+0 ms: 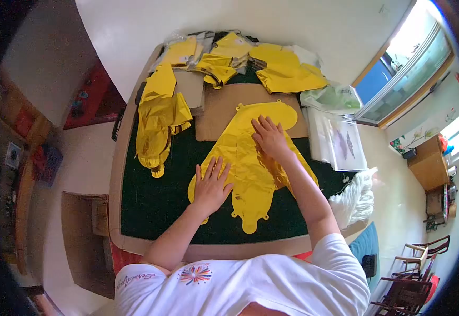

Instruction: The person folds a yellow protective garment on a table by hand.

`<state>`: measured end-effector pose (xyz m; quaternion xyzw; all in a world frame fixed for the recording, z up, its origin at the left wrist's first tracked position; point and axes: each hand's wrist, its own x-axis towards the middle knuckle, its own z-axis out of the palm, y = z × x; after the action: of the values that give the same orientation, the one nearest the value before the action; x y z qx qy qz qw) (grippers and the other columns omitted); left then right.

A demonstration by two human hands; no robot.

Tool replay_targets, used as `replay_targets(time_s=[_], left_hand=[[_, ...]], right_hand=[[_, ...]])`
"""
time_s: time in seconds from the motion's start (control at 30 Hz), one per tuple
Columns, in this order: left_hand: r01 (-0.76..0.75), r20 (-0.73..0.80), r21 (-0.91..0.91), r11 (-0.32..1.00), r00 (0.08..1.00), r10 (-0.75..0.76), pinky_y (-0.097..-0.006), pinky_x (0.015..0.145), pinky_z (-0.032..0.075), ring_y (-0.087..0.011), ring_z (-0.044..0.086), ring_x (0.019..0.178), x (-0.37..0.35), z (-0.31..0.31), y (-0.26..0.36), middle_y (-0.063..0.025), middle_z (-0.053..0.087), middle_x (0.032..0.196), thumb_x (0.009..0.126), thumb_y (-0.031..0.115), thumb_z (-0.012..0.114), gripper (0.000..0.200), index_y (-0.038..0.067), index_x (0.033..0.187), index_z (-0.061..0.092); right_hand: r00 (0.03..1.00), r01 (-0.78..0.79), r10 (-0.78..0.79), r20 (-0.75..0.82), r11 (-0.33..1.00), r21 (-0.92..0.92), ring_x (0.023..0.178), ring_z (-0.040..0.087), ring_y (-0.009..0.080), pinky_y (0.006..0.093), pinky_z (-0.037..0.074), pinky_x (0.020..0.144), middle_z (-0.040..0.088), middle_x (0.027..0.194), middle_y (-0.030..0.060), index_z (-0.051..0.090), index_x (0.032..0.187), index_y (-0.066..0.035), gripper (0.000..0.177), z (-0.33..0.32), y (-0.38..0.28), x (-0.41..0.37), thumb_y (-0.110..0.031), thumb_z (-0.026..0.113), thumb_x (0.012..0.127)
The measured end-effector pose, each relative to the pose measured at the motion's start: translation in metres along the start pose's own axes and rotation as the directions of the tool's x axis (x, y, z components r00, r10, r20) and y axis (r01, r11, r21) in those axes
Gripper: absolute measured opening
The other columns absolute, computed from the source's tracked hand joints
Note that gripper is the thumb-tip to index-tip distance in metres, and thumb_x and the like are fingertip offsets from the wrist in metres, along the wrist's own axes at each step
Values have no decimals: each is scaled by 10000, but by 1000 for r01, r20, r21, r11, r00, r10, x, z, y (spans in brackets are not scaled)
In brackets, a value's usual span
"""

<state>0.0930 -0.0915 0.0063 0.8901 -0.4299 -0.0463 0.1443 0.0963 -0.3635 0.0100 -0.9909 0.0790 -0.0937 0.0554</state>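
Observation:
A shiny yellow foil balloon [248,163], uninflated, lies spread on the dark green table cover [150,205] and partly over a cardboard sheet [213,116]. Small tabs stick out along its edge, and its surface is creased. My left hand [212,185] rests flat on the balloon's left part, fingers spread. Farther up, my right hand [269,138] lies on its upper right part, also with fingers stretched out. Neither hand grips anything. The foil under both palms is hidden.
Crumpled yellow foil [158,121] lies at the left, with more yellow foil pieces [287,68] along the back. At the right are clear plastic bags [337,139] and a bundle of white string [356,197]. An open cardboard box [85,237] stands on the floor at left.

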Motion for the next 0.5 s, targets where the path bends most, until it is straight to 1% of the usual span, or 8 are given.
replay_targets(time_s=[0.13,0.23,0.3,0.33,0.4,0.43,0.47,0.5], left_hand=[[13,31,16,1000,999,-13,-579,1109,61,-248,134,1421,0,-4,1,-108,197,1521,936,411,445,580,154,1437,306],[29,3,20,999,1000,-29,-581,1108,59,-257,120,1423,1,-14,4,-121,186,1521,940,410,440,584,152,1442,291],[28,-91,7,1000,995,-28,-584,1104,65,-268,106,1425,1,-21,5,-133,174,1522,940,402,443,588,146,1444,284],[30,-96,15,999,995,-28,-584,1104,65,-268,106,1425,1,-25,5,-133,174,1522,940,402,443,588,146,1444,284],[41,-84,-29,999,996,-43,-590,1101,53,-305,91,1421,0,-31,4,-158,142,1523,944,380,467,586,114,1436,293],[42,-95,-22,999,994,-44,-590,1101,53,-305,91,1421,0,-32,3,-158,142,1523,944,380,467,586,114,1436,293],[56,-75,-13,998,996,-56,-591,1101,51,-305,79,1422,-2,-31,1,-156,131,1526,945,375,468,580,116,1435,297],[70,-60,-3,998,996,-70,-592,1101,50,-305,68,1424,-2,-31,-1,-154,121,1528,946,371,469,574,118,1433,300]], right_hand=[[1000,3,-3,6,1000,8,1355,281,324,560,233,1063,329,1460,116,360,1401,-193,492,2,0,0,-364,447,948],[998,25,-24,-66,999,27,1343,303,332,571,248,1051,328,1457,128,383,1389,-190,483,-8,-5,16,-335,473,937],[985,56,-35,-167,991,124,1304,361,332,507,311,1040,415,1394,145,468,1336,-178,443,-18,-10,39,-288,527,911],[984,61,-38,-176,990,127,1304,361,332,507,311,1040,415,1394,145,468,1336,-178,443,-19,-12,55,-288,527,911],[976,151,-79,-203,919,365,1210,458,346,436,401,980,518,1282,167,543,1264,-119,402,-19,-17,94,-243,571,883],[973,161,-86,-214,918,363,1210,458,346,436,401,980,518,1282,167,543,1264,-119,402,-8,-17,119,-243,571,883],[968,171,-95,-234,930,327,1156,493,354,421,427,946,545,1238,176,552,1239,-80,394,9,-15,146,-244,576,881],[960,183,-108,-257,940,288,1102,528,362,405,453,912,573,1193,185,562,1214,-41,391,6,-24,163,-245,580,880]])
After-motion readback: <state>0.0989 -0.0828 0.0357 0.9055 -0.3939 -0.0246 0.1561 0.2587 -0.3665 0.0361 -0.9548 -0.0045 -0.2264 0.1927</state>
